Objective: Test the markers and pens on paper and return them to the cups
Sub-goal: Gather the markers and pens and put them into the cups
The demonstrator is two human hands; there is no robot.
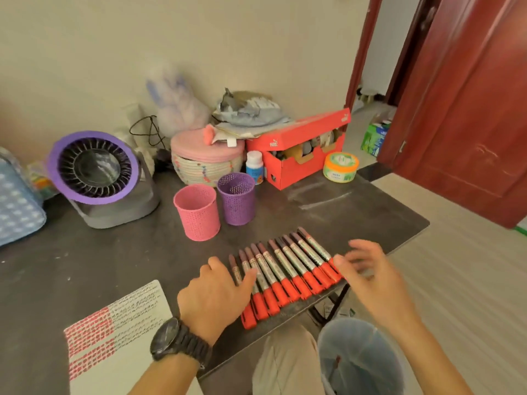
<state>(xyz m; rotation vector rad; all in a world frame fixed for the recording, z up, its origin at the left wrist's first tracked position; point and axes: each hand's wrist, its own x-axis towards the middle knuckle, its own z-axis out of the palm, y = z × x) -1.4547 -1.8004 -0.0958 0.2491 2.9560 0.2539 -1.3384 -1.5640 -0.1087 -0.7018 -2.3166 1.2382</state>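
Behind markers (pixel 285 269): pink cup (pixel 196 212), purple cup (pixel 236 199)

— What can be read here?
— "PUMA" is printed in white on the red shoebox (pixel 296 166), once on the lid's front edge and again at its far corner.
— Anything else?
— Lettering is seen on the label of the round tub (pixel 340 166), on the markers (pixel 285 266) and in scribbled lines on the paper (pixel 137 312), but none can be made out.

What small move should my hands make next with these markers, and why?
Probably press both hands inward to bunch the markers: the left hand and right hand sit at the row's two ends, the paper already bears marks, and the pink cup stands behind.
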